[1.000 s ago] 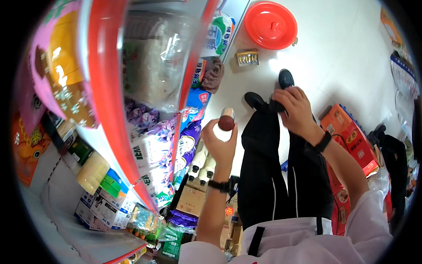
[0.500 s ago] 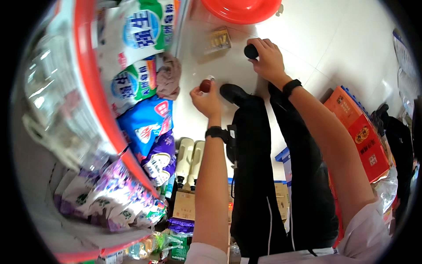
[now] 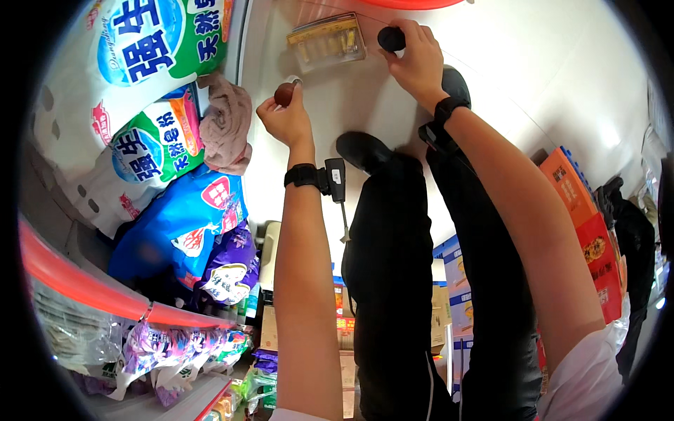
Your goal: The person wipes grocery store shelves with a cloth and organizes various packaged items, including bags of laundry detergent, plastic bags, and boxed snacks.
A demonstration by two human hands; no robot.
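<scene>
My left hand (image 3: 288,121) is closed around a small rounded dark brown object (image 3: 284,94), with a whitish bit showing at its far side. I cannot make out its exact kind. Farther right, my right hand (image 3: 421,62) grips a round black object (image 3: 392,39) by its side, its flat disc-like end turned toward the left. Between and beyond the hands, a clear-sided box with small yellowish items (image 3: 330,43) rests on the pale tiled floor; neither hand touches it. Both hands are raised in front of my legs, and each wrist wears a black strap.
Large washing powder bags (image 3: 140,147) and a pinkish-brown cloth (image 3: 226,126) fill the low shelf at left, edged by a red rail (image 3: 91,281). A red basin (image 3: 414,2) peeks in at the top. Red and orange cartons (image 3: 579,210) stand at right; my black shoe (image 3: 365,153) is below.
The view has shifted, bringing the shelf bags and floor box closer and pushing the red basin mostly out of sight. Both hands appear higher and farther left, still holding the same objects.
</scene>
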